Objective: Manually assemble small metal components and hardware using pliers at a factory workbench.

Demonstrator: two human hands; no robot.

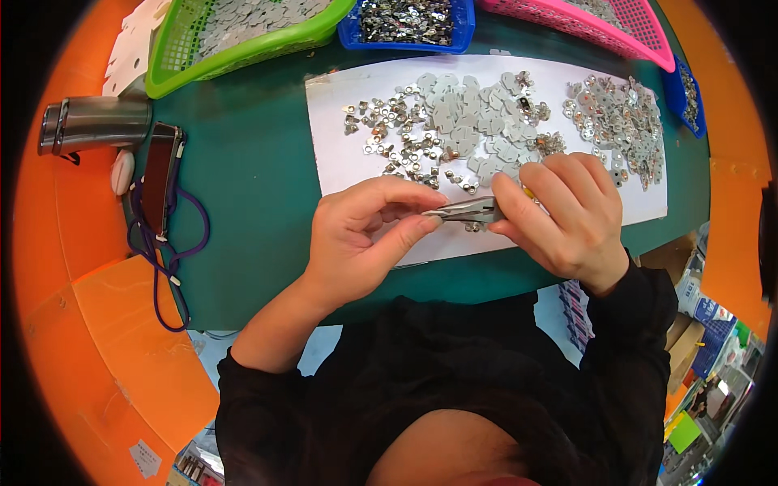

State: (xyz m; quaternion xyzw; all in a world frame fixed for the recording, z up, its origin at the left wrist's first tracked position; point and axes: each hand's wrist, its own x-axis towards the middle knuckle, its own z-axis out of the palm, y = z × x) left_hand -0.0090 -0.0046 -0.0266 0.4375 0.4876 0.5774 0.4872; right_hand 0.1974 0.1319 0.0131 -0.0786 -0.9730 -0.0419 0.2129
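Observation:
My right hand [563,215] grips a small pair of grey metal pliers [470,211] whose jaws point left. My left hand [365,235] meets the jaw tips with thumb and forefinger pinched together; whatever small part sits between them is too small to make out. Both hands hover over the near edge of a white sheet [340,154] on the green table [251,194]. On the sheet lie a heap of small shiny metal parts [405,142], a heap of flat grey tabs [478,121] and a third heap of assembled metal pieces [620,121].
At the far edge stand a green basket [174,65] of grey tabs, a blue tray [462,24] of metal parts, a pink basket [640,40] and a small blue tray [689,97]. At left lie a steel flask [97,123] and a phone on a purple lanyard [158,186].

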